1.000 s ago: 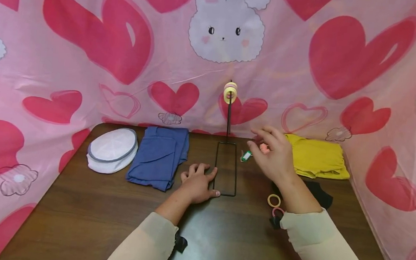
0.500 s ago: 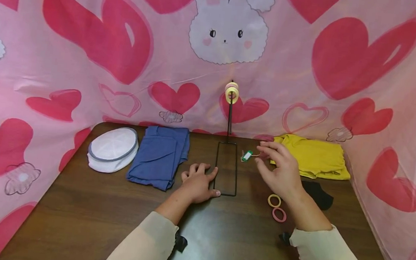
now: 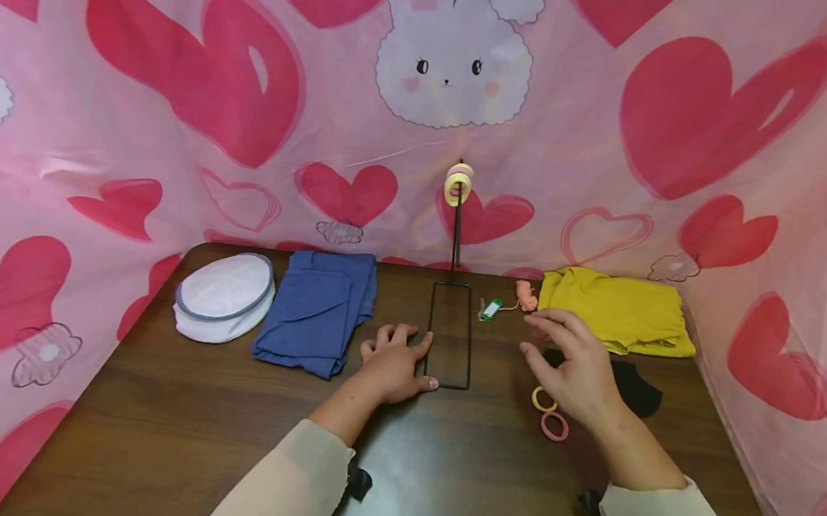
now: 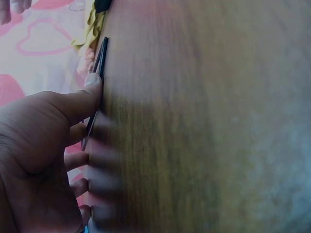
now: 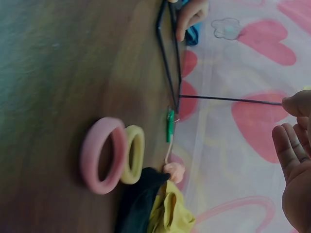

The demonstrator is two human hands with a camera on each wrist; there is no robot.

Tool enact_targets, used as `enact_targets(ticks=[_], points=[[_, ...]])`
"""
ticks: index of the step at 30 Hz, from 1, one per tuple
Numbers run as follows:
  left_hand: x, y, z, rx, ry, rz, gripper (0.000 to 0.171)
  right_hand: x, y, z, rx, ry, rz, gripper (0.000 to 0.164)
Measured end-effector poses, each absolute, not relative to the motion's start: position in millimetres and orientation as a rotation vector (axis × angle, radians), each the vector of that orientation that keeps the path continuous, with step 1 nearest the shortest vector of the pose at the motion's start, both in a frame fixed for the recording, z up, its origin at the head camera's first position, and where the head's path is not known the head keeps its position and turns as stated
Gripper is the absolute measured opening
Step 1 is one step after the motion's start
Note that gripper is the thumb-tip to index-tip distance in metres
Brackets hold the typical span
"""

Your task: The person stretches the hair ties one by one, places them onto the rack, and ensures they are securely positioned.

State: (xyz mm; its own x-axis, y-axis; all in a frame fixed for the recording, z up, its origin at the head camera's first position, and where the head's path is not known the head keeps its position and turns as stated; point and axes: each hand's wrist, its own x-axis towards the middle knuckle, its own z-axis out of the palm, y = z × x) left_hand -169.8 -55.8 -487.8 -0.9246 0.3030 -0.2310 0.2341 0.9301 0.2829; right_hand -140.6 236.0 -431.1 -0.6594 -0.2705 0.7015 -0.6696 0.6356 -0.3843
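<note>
**Stand steadied; right hand bare near two loose rings**

Judged step: the wire stand (image 3: pixel 456 241) is being braced while the other side of the work pauses between rings. The left hand (image 3: pixel 391 370) has its fingers spread, thumb and forefinger touching the long edge of the stand's base; it presses rather than grips. The right hand (image 3: pixel 578 369) holds nothing, fingers half bent, thumb well apart from the fingertips.

Location: the loose yellow ring (image 5: pixel 139 154) and pink ring (image 5: pixel 91 155) lie side by side on the surface (image 3: pixel 217 438), right of the base and near the right hand. A next move on them would call for lowering the fingertips, pinching one rim and leaving the base braced.

Count: one stand; two loose rings; a group of threaded rings (image 3: pixel 450 188) high on the upright, yellow and pink, exact number not readable. Also one coral yarn bundle (image 3: pixel 526 295), one green tag (image 3: pixel 491 309), one white hat (image 3: pixel 223 290), and three cloths: blue (image 3: pixel 314 311), yellow (image 3: pixel 618 311) and black (image 3: pixel 636 387).
</note>
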Motion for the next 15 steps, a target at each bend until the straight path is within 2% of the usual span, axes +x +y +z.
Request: enact_targets(ticks=[15], points=[[-170.2,-56.2,-489.7,0.397,2.815,0.352,0.086,-127.4,265.2,-454.6,0.787,-2.457,0.739,0.047]])
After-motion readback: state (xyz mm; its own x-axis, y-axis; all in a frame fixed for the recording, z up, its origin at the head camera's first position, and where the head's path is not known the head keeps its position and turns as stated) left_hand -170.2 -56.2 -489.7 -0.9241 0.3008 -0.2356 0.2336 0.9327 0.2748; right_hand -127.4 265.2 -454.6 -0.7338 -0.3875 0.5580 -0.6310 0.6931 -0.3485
